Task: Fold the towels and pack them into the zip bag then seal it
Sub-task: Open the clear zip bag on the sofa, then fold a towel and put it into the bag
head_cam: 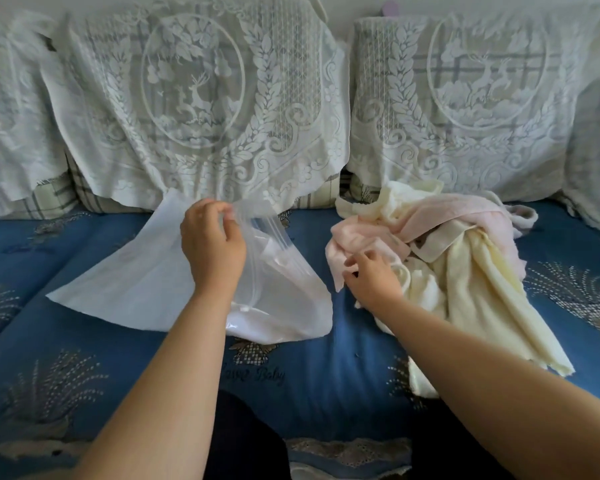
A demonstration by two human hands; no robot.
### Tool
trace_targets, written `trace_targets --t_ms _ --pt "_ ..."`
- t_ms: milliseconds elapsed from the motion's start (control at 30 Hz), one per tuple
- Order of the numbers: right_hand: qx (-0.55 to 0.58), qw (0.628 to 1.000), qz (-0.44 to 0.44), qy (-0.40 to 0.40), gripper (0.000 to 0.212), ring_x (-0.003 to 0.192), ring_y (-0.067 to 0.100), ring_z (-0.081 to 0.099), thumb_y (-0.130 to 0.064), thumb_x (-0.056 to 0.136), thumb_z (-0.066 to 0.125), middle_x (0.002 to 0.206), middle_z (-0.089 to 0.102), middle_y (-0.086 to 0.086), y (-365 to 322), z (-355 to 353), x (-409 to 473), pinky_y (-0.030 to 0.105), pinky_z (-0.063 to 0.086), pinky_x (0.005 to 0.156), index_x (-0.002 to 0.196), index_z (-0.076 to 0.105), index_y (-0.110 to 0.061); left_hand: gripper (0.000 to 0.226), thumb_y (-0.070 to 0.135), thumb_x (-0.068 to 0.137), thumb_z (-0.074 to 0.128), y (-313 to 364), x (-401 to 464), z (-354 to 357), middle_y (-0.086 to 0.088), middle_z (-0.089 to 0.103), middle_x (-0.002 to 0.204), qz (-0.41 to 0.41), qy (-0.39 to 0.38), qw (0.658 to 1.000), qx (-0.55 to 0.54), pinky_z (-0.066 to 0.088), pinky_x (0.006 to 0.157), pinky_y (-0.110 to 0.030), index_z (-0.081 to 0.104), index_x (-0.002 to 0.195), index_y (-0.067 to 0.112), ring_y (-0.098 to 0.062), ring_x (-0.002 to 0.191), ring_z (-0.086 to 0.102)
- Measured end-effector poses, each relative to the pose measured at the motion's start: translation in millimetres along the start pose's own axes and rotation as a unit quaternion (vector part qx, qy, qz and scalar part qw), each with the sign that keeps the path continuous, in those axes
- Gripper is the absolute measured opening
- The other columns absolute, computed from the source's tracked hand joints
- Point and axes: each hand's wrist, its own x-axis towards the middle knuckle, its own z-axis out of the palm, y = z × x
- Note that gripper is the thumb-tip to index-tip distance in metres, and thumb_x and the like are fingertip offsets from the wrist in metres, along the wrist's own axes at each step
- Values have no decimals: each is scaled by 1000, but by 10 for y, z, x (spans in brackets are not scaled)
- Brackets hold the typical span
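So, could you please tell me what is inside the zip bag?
Nothing visible: the zip bag looks empty through its clear side; the left hand covers part.

Both forearms are bare from the lower frame edge to the wrists; no sleeve, cuff, watch, bracelet or ring shows on either. The left hand [212, 244] and the right hand [373, 277] are ungloved, with short fingernails. Between the forearms, at the bottom centre, a dark garment [246, 441] covers the person's lap; its cut cannot be determined.
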Motion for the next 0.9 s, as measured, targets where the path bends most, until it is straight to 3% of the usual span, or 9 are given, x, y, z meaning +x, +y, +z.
trace_targets --t_ms 67,133,267,400,533,667,767,833,900 --pt "-179 982 -35 -42 55 134 32 27 -36 86 59 145 30 7 173 -33 210 43 31 104 137 38 -28 22 12 92 47 0 -10 14 -9 55 126 -2 -2 1000 5 34 100 -34 62 108 10 -24 122 45" --pt "-222 972 -5 -80 60 137 33 21 -33 87 54 151 22 6 341 -11 303 46 29 105 143 32 -28 27 14 93 45 8 -37 15 -7 55 127 -3 -15 1000 -2 34 103 -35 60 115 10 -23 122 45" --pt "-2 1000 27 -2 36 121 33 44 -15 88 45 131 54 11 595 -95 308 44 40 100 119 64 -16 34 15 96 42 135 -114 9 -10 49 135 20 7 1000 4 28 106 -35 53 127 8 -25 129 40" --pt "221 956 18 191 27 86 14 56 -22 91 44 90 62 -3 344 -614 227 33 45 75 109 63 -19 32 16 96 47 451 -228 52 -16 47 138 170 74 982 30 30 108 -40 54 124 3 -32 131 40" --pt "303 921 -24 243 16 66 -10 55 -34 88 42 67 60 -24 151 -1100 -131 13 38 54 81 53 -45 59 38 89 60 806 -508 352 -13 44 142 276 -131 951 -38 31 110 -35 44 136 6 -25 133 39" --pt "269 935 -101 209 17 67 -11 54 -21 90 51 70 60 -30 40 -1166 -541 7 39 60 82 58 -35 95 43 81 70 943 -823 710 -5 15 158 161 -352 921 -40 14 115 -32 10 152 21 -18 144 12" --pt "309 929 -127 158 14 61 11 48 -18 89 52 64 55 -2 62 -1195 -759 31 42 59 79 54 -7 34 32 91 59 970 -772 808 4 45 139 87 -364 922 -95 29 104 -30 55 125 32 -7 126 37" --pt "420 901 -100 37 26 60 13 45 -27 89 52 63 51 6 128 -1286 -898 27 38 55 75 57 -6 21 28 95 51 983 -749 848 13 63 96 -54 -384 905 -176 47 82 -38 65 80 30 -3 90 54" --pt "460 872 -75 -147 23 62 7 53 -32 89 53 65 60 -5 252 -1357 -1006 21 42 56 76 68 -21 28 39 99 45 980 -749 852 4 62 95 -304 -434 808 -257 56 69 -41 60 83 21 -18 83 63"
